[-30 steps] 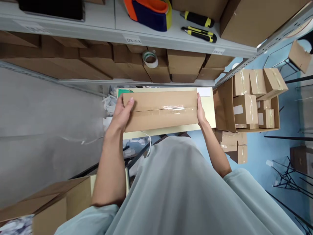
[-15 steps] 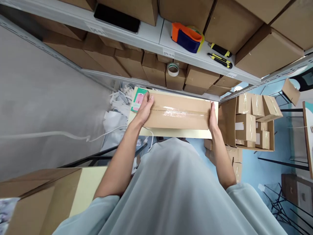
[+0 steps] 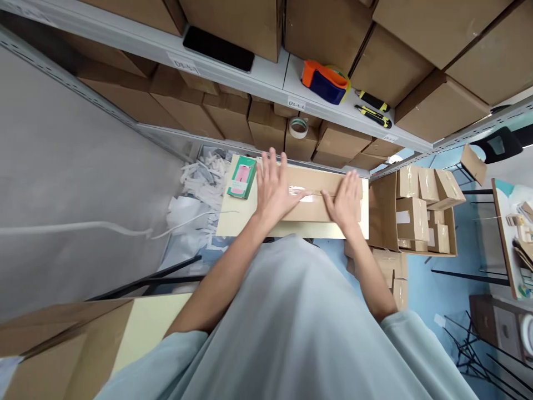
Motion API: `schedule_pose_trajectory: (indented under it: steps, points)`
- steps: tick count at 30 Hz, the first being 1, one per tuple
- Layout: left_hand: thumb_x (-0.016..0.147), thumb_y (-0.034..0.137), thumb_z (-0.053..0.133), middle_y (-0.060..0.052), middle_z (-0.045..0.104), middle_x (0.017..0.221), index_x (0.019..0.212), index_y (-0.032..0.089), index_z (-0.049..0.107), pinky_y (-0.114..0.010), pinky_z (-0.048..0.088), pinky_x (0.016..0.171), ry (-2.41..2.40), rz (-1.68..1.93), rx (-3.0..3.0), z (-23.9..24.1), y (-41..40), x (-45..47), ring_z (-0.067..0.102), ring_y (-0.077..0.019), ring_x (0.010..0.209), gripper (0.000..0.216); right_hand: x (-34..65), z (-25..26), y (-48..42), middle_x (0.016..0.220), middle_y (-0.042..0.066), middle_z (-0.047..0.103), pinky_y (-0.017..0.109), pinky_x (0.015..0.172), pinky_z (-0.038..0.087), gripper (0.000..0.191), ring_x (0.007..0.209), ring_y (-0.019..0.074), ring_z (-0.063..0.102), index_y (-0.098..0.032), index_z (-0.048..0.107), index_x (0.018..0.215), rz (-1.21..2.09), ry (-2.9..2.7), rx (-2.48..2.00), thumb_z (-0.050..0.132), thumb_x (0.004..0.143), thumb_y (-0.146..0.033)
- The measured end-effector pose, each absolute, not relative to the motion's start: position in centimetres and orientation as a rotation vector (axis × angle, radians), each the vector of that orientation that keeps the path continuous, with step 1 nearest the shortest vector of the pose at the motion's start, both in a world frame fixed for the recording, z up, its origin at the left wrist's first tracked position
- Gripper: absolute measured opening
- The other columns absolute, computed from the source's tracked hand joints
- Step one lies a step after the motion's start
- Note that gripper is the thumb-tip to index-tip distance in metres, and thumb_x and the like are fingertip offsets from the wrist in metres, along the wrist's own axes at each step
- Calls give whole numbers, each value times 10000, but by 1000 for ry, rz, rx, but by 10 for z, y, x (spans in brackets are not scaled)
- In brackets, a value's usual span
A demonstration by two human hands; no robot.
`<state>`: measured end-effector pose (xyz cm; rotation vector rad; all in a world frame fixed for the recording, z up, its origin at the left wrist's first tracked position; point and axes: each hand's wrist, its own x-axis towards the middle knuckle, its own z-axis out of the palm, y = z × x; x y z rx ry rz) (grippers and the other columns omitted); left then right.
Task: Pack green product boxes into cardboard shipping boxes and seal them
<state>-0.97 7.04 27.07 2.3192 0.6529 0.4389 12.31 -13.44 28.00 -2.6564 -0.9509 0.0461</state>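
A long cardboard box lies on the pale yellow table top, with shiny clear tape along the seam on its upper face. Flat on the left part of that face rests my left hand, fingers spread. My right hand lies on the right end of the box, its palm down and its thumb pointing inward. Both hands are open and hold nothing. Left of the box, apart from it, is a small green box with a pink picture on it.
On the shelf ahead lie a black phone, an orange and blue tape dispenser and two utility knives. A tape roll sits below. A large open carton with several small boxes stands right; white scraps lie left.
Both hands have moved from the ends of the cardboard box onto its upper face, nearer each other. The box has shifted slightly right, and the green box now shows fully.
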Motion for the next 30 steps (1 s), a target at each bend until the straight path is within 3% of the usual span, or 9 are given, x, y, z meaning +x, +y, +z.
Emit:
schedule_pose_trajectory:
  steps: [4,7,9,11,14,16,20,26,30]
  points:
    - [873,834,734,-255,26,1892,1813,120,177,-707,3,1385,572,356,2388,276,71,-11,-80,-473,1755,1305,114,274,-125,1902,209,13,665,1407,93,1043,1780,360,-22,-91,46,1827,127,-995,-2710,211,1099,-819]
    - [843,859,748,-278,27,1886,1800,109,216,-712,62,1380,685,352,2353,265,98,-29,-52,-499,1751,1327,137,273,-163,1895,235,17,645,1415,87,1195,1777,387,-12,-51,100,1817,141,-795,-2717,278,1025,-929]
    - [832,865,759,-295,90,1878,1787,111,254,-695,154,1375,787,353,2284,255,115,-45,46,-507,1750,1317,151,272,-193,1876,277,111,611,1419,151,1250,1772,391,94,-9,127,1801,211,-603,-2632,291,1001,-956]
    - [869,845,732,-312,303,1820,1741,102,365,-641,279,1355,849,351,2197,248,124,-58,257,-491,1710,1204,156,270,-212,1831,287,290,579,1393,271,1215,1729,391,286,-34,228,1786,303,-465,-2497,284,998,-958]
    - [1001,771,569,-261,715,1477,1504,89,669,-507,479,1235,846,310,2072,246,121,-66,646,-418,1423,853,149,269,-214,1591,290,638,569,1257,474,1095,1496,415,613,-92,531,1627,316,-395,-2333,336,985,-958]
    - [1047,730,477,-195,807,1303,1337,137,787,-429,565,1099,826,293,2023,252,116,-67,757,-357,1190,729,142,272,-206,1413,282,752,562,1165,543,1012,1335,418,708,-98,672,1436,266,-381,-2257,392,970,-952]
    - [1050,688,459,-125,823,1283,1264,205,831,-373,592,988,787,415,2003,279,118,-66,763,-309,1075,646,134,289,-197,1393,242,768,523,1132,564,822,1287,377,721,-135,710,1341,166,-384,-2110,504,992,-851]
    - [1097,653,329,-96,831,1230,1066,261,837,-420,541,1135,821,518,2003,308,134,-75,724,-327,1258,642,117,299,-208,1525,206,700,513,1215,523,789,1397,358,678,-174,641,1487,181,-391,-1922,747,906,-697]
    - [1011,615,493,-103,819,1299,1104,251,828,-426,559,1138,895,375,1858,275,125,-83,733,-340,1266,503,99,274,-217,1357,181,789,510,1136,572,651,1275,367,730,-198,736,1294,264,-297,-1932,772,882,-701]
